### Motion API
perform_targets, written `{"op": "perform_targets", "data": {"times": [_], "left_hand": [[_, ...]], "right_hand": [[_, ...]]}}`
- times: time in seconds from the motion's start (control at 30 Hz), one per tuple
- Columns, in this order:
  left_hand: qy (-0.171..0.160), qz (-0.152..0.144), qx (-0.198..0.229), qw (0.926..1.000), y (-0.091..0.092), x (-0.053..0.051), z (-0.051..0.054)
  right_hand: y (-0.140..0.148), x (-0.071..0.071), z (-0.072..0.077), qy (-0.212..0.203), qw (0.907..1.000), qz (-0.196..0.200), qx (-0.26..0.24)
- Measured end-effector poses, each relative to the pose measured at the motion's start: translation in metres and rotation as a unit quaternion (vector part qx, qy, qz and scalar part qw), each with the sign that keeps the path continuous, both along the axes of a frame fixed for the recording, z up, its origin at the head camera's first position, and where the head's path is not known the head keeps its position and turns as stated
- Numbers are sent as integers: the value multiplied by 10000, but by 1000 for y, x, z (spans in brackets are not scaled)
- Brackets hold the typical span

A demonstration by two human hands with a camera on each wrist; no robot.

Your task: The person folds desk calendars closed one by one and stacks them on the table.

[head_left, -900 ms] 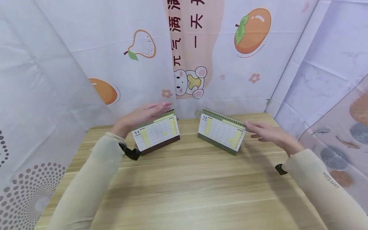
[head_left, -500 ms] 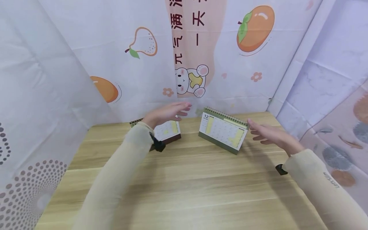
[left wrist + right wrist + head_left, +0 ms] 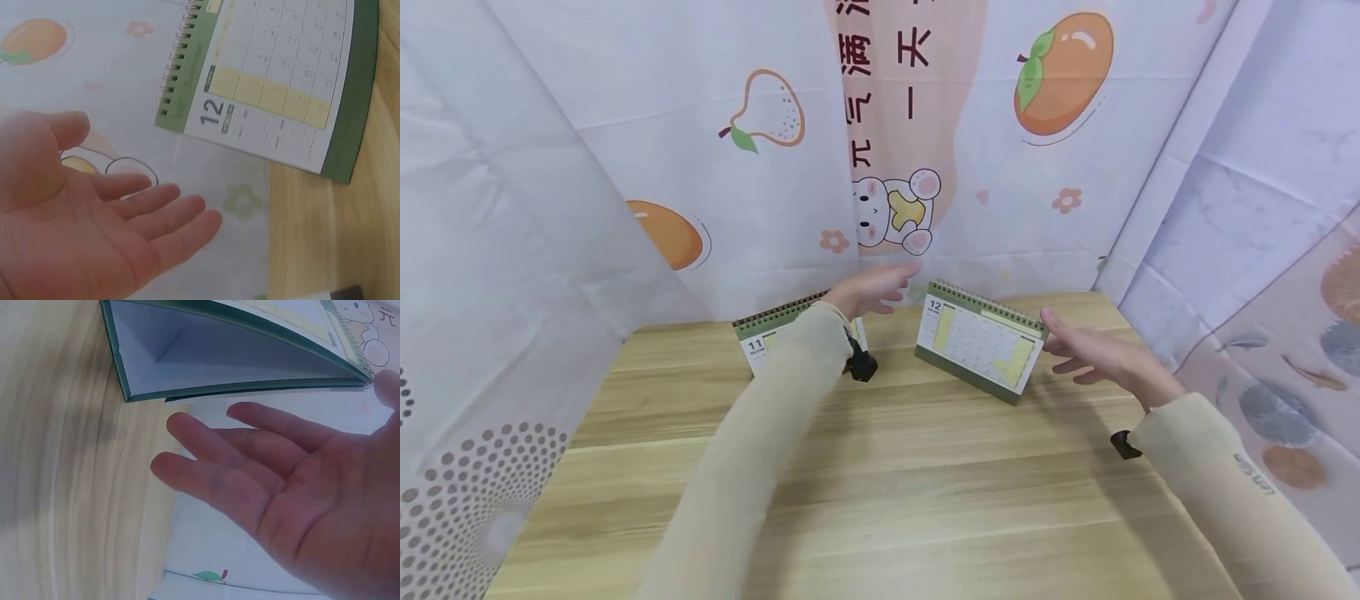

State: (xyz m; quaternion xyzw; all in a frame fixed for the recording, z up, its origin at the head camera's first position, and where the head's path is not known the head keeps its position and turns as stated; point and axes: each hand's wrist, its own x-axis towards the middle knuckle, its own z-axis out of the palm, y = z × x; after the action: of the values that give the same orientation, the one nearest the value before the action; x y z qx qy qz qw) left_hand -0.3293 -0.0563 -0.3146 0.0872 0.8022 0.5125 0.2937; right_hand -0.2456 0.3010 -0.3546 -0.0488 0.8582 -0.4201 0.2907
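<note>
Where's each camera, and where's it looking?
Head: on the head, facing forward and down at the 11 calendar and 12 calendar; left hand, right hand, sleeves show.
Left wrist: on that wrist, facing left hand and 12 calendar's front.
Right wrist: on that wrist, facing right hand and 12 calendar's open end.
Both wrist views share the 12 calendar.

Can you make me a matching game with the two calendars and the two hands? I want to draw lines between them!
Things:
1. right hand
2. 11 calendar
3. left hand
4. 12 calendar

Where or how, in the head view:
A. has a green strip along its bottom edge
B. by the gap between the calendars
C. page partly hidden behind a cream sleeve
D. beside the calendar corner farthest to the right

Right pairs: 1-D, 2-C, 3-B, 4-A
</note>
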Motion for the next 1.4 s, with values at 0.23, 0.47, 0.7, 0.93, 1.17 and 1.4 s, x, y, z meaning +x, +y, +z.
{"op": "perform_targets", "data": {"times": [0.23,0.47,0.7,0.93,1.17,1.4], "left_hand": [[-101,-39,42,9999,25,-5,-7],[-42,-55,-19,10000,42,-4,-20],[245,613,-221,9976,52,1,-34],[137,1228,65,9923,59,0,-42],[-187,1484,116,9887,61,1,-38],[-367,1496,-122,9880,58,-1,-37]], "right_hand": [[2,0,-3,36,10000,78,-11],[0,0,-3,-84,9999,71,1],[-5,-2,-6,-105,9999,-33,61],[1,-3,-11,-200,9997,-141,79],[4,-6,-17,-451,9989,-80,117],[-1,-8,-20,-515,9986,-22,98]]}}
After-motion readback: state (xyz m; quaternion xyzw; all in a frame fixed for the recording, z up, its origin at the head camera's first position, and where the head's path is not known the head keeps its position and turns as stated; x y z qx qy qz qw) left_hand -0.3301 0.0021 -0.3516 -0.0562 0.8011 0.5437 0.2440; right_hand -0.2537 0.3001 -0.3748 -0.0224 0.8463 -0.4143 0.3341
